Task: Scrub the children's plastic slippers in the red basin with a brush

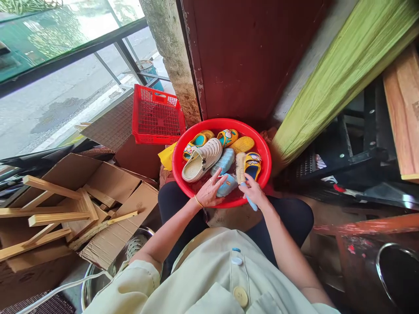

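My left hand is at the near rim of a red basin, gripping a light blue clog with its fingers partly stretched over it. A scrub brush with pale bristles and a light blue handle is in my right hand, its head raised beside the clog. Behind lies another light blue shoe. A large cream clog leans at the left of the basin. Several yellow children's clogs, including one with a dark blue inside, lie around the far and right sides.
Left of the basin stands a red plastic crate. An open cardboard box with wooden pieces is at the lower left. A dark red door panel rises behind; a green curtain hangs at right.
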Tool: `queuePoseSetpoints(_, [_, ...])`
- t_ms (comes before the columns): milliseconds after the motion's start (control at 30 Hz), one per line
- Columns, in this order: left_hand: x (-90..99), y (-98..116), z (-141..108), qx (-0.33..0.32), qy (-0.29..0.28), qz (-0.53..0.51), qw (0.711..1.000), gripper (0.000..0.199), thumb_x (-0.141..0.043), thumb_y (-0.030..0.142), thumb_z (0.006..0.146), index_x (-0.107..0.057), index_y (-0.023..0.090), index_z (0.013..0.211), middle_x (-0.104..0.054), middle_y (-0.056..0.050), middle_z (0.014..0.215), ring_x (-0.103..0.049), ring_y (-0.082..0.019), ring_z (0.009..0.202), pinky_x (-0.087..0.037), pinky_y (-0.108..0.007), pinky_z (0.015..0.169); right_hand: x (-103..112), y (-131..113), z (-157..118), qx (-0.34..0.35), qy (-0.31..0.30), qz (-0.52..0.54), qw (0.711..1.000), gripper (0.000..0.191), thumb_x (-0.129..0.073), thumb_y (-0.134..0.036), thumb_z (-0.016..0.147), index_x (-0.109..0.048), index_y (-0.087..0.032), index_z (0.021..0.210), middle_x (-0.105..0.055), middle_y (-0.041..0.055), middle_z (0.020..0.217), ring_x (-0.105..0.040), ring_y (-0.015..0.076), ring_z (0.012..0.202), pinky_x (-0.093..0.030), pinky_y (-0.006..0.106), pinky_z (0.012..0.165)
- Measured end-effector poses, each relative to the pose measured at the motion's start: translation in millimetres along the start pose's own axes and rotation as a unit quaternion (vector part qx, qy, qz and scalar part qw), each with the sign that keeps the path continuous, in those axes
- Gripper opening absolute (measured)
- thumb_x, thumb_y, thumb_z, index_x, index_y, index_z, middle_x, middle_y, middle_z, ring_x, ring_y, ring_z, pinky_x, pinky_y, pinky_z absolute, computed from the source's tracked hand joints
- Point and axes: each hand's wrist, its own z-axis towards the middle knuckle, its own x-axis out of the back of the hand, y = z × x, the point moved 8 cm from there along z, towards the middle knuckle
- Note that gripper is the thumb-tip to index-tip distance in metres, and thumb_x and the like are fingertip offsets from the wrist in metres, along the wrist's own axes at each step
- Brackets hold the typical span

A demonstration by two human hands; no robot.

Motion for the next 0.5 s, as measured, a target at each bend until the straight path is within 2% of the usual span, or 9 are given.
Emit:
queuePoseSetpoints(100, [8.5,11,11,0.033,0.023,-0.085,0.996,0.091,-0.081,0.026,0.071,-0.048,0.02,0.156,-0.023,-0.024,0.171,-0.039,-0.045,0.151,-0.032,-0.059,0.124,-14,-9,11,0.025,-0.021,0.065,0.997,0.1,-0.079,-0.048,0.074,-0.029,-0.03,0.159,-0.071,-0.0016,0.098,-0.06,0.0106,0.049,-0.048,0.022,0.04])
queuePoseSetpoints(200, [21.1,17,24,0.068,0.035,-0.164,0.984,0.086,-0.087,0.025,0.063,-0.061,0.02,0.144,-0.035,-0.025,0.165,-0.041,-0.047,0.149,-0.031,-0.057,0.125,-27,-14,22,0.012,-0.041,0.108,0.993,0.089,-0.082,-0.052,0.069,-0.041,-0.027,0.144,-0.066,-0.0079,0.08,-0.055,0.0096,0.043,-0.042,0.02,0.037])
queuePoseSetpoints(267, [32.1,16,29,0.078,0.043,-0.17,0.981,0.087,-0.09,0.028,0.061,-0.062,0.02,0.143,-0.033,-0.023,0.166,-0.035,-0.047,0.153,-0.029,-0.056,0.126,-27,-17,27,0.006,-0.023,0.157,0.987,0.072,-0.082,-0.052,0.067,-0.049,-0.025,0.126,-0.063,-0.0099,0.073,-0.049,0.0076,0.039,-0.038,0.019,0.035])
queuePoseSetpoints(300, [39.4,12,30,0.085,0.065,-0.163,0.981,0.089,-0.092,0.031,0.062,-0.06,0.021,0.145,-0.03,-0.022,0.168,-0.03,-0.046,0.156,-0.028,-0.055,0.127,-25,-19,29,0.006,-0.012,0.186,0.983,0.064,-0.08,-0.052,0.068,-0.05,-0.025,0.117,-0.061,-0.0105,0.071,-0.046,0.0067,0.038,-0.036,0.019,0.035])
queuePoseSetpoints(400, [56.4,-8,24,0.126,0.179,-0.161,0.962,0.102,-0.094,0.042,0.064,-0.049,0.021,0.153,-0.023,-0.02,0.172,-0.02,-0.042,0.16,-0.029,-0.053,0.127,-21,-28,29,0.019,0.012,0.244,0.969,0.05,-0.072,-0.056,0.072,-0.047,-0.026,0.103,-0.052,-0.0123,0.063,-0.039,0.0055,0.036,-0.033,0.019,0.035])
queuePoseSetpoints(433, [54.3,-16,23,0.138,0.204,-0.185,0.951,0.106,-0.095,0.045,0.064,-0.045,0.021,0.155,-0.025,-0.02,0.171,-0.022,-0.042,0.16,-0.032,-0.052,0.125,-22,-32,29,0.023,0.013,0.25,0.968,0.047,-0.069,-0.058,0.073,-0.046,-0.027,0.1,-0.048,-0.0128,0.06,-0.038,0.0058,0.036,-0.033,0.019,0.035])
queuePoseSetpoints(500, [36.9,-28,26,0.155,0.214,-0.27,0.926,0.109,-0.095,0.051,0.063,-0.043,0.021,0.154,-0.04,-0.02,0.164,-0.036,-0.041,0.153,-0.041,-0.051,0.119,-29,-43,26,0.033,0.013,0.259,0.965,0.045,-0.067,-0.06,0.076,-0.045,-0.027,0.097,-0.041,-0.0136,0.055,-0.038,0.0069,0.036,-0.033,0.019,0.035])
